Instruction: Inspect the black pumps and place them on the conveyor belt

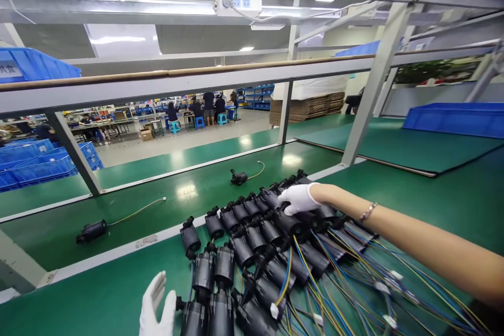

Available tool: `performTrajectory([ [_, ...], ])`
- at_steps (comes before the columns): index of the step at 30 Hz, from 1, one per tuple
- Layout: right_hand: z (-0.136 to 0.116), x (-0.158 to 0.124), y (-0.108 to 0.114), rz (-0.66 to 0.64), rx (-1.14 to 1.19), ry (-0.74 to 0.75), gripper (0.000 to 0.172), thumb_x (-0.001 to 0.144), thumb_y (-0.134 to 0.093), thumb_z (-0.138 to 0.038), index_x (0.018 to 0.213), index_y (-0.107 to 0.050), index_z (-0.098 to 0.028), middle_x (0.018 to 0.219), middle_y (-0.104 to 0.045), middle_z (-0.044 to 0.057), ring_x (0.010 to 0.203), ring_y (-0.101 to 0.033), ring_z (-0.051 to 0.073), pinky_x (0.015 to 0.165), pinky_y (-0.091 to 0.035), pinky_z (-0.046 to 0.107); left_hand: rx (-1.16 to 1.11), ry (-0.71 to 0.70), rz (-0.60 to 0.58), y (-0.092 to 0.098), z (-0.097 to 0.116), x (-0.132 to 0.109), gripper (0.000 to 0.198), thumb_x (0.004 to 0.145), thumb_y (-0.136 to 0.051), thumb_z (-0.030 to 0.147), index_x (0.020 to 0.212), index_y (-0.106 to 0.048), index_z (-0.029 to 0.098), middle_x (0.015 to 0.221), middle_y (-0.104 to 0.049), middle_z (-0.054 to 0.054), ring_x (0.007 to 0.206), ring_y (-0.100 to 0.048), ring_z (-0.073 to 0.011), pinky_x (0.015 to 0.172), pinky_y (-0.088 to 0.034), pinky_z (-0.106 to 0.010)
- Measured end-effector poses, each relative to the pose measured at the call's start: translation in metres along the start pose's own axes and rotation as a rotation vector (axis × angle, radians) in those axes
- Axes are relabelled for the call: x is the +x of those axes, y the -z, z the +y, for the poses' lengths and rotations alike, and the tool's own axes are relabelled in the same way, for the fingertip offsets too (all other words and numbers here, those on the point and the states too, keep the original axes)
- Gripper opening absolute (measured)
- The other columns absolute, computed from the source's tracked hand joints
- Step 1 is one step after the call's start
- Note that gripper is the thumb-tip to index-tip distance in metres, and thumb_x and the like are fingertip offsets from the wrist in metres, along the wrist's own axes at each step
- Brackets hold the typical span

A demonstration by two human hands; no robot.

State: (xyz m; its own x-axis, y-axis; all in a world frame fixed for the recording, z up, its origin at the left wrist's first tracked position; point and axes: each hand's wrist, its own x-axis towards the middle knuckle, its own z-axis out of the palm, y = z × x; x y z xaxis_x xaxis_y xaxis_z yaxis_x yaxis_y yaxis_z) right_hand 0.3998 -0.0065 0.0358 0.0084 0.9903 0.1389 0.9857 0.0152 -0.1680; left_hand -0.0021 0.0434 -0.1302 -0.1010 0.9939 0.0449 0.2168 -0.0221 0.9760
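Note:
My right hand (299, 198), in a white glove, reaches over rows of black cylindrical motors. Its fingers are bent around a black motor (290, 224) toward the far side of the group; the fingertips are partly hidden. At the bottom, my gloved left hand (157, 302) is held with thumb and fingers apart, nothing between them, just left of a nearer motor (194, 317). Yellow, blue and dark wires (338, 294) with white connectors trail from the motors toward the lower right.
Beyond a white rail, one motor (91, 231) and another (238, 177) lie on the green conveyor surface, wires stretched out. Metal posts (374, 63) and a shelf bar cross in front. Blue bins (457, 119) stand right and left. People sit and stand in the background.

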Motion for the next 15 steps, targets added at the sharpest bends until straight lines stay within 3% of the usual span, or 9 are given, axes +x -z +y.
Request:
performTrajectory([
  [4,-0.005,-0.004,0.008,-0.067,-0.125,0.052,0.024,0.084,-0.055,-0.005,0.08,-0.074,-0.02,0.08,-0.074,0.005,0.074,-0.07,0.02,0.066,-0.048,0.026,-0.087,-0.003,-0.079,0.006,0.022,-0.01,0.046,0.092,-0.044,0.052,0.126,-0.048,0.022,0.142,-0.054,-0.014,0.135,-0.049,-0.032,0.117,-0.035,-0.054],
  [8,-0.03,0.005,0.042,-0.066,-0.212,0.137,0.014,0.087,-0.059,-0.021,0.089,-0.073,-0.016,0.086,-0.072,0.01,0.077,-0.069,0.026,0.067,-0.048,0.031,-0.158,-0.024,-0.316,0.006,0.056,-0.02,0.049,0.091,-0.049,0.056,0.125,-0.054,0.021,0.14,-0.057,-0.012,0.134,-0.05,-0.0291,0.118,-0.035,-0.046],
  [12,-0.094,0.007,0.07,-0.046,-0.219,0.297,0.029,0.098,-0.047,-0.038,0.102,-0.07,-0.02,0.093,-0.071,0.008,0.083,-0.067,0.025,0.071,-0.047,0.031,-0.433,-0.018,-0.59,-0.015,0.095,-0.038,0.049,0.092,-0.055,0.055,0.127,-0.056,0.02,0.138,-0.059,-0.011,0.13,-0.054,-0.0262,0.118,-0.034,-0.043],
  [15,-0.155,0.009,0.067,-0.064,-0.191,0.487,0.026,0.096,-0.051,-0.037,0.1,-0.072,-0.021,0.089,-0.073,0.006,0.079,-0.068,0.024,0.067,-0.046,0.029,-0.786,0.126,-0.804,-0.032,0.111,-0.052,0.055,0.091,-0.056,0.059,0.123,-0.06,0.014,0.125,-0.067,-0.014,0.113,-0.065,-0.0251,0.105,-0.046,-0.038],
])
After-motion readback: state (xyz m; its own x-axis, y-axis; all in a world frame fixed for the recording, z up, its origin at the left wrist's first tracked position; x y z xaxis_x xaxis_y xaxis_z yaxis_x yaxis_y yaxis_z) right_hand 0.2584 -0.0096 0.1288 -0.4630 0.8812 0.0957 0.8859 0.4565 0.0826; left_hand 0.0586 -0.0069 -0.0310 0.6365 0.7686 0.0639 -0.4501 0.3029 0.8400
